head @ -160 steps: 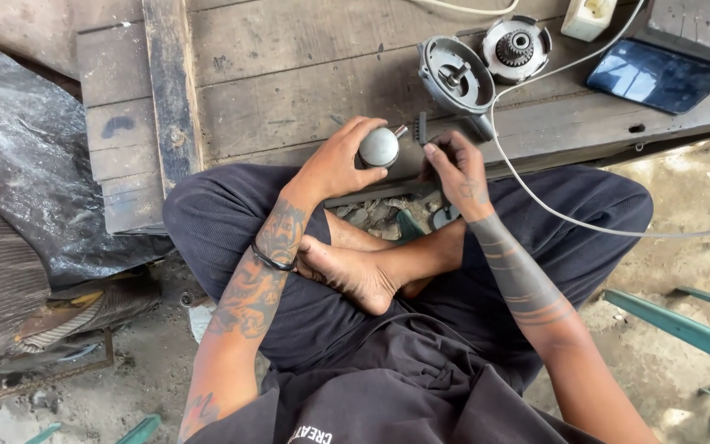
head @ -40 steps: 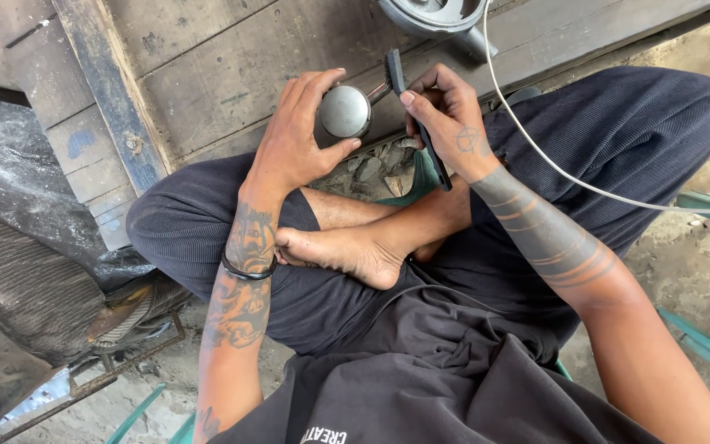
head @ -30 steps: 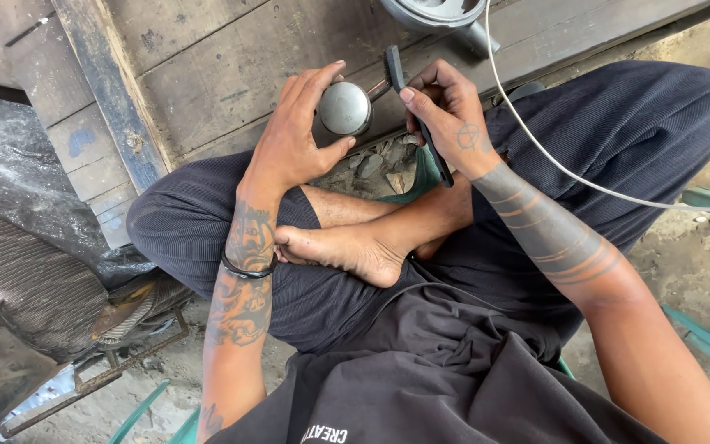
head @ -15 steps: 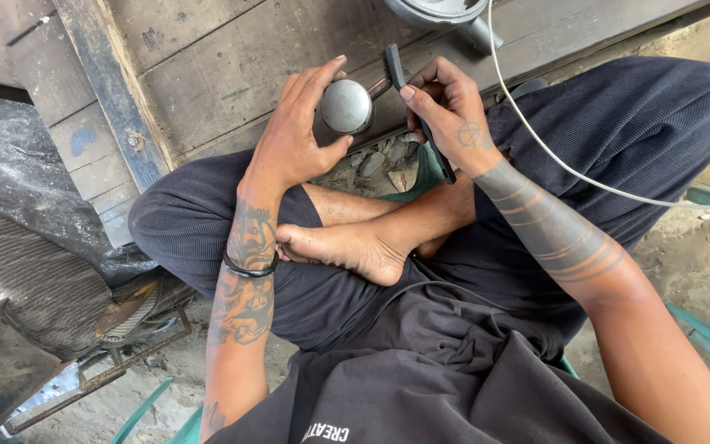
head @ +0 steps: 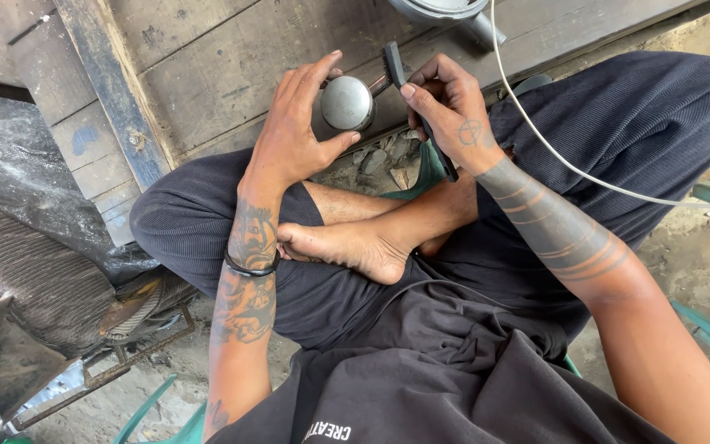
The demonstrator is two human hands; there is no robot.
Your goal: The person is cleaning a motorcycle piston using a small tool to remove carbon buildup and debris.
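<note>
The left hand (head: 293, 131) wraps around a round grey metal part (head: 347, 103), thumb below it and fingers curled over its far side, holding it up just above the lap in the upper middle of the frame. The right hand (head: 454, 111) grips the dark handle of a small brush (head: 408, 90); the brush head touches the right side of the metal part, while the handle runs down and to the right under the palm. A black band (head: 250, 267) circles the left wrist, and both forearms carry dark tattoos.

Below the hands, the person sits cross-legged in dark trousers, one bare foot (head: 347, 247) resting across the middle of the frame. Behind the hands lies a platform of weathered wooden planks (head: 207, 66). At the top edge, a grey metal housing (head: 445, 12) sits on the planks, and a pale cable (head: 552, 148) curves from there toward the right edge. Black sheeting (head: 18, 189) covers the left side.
</note>
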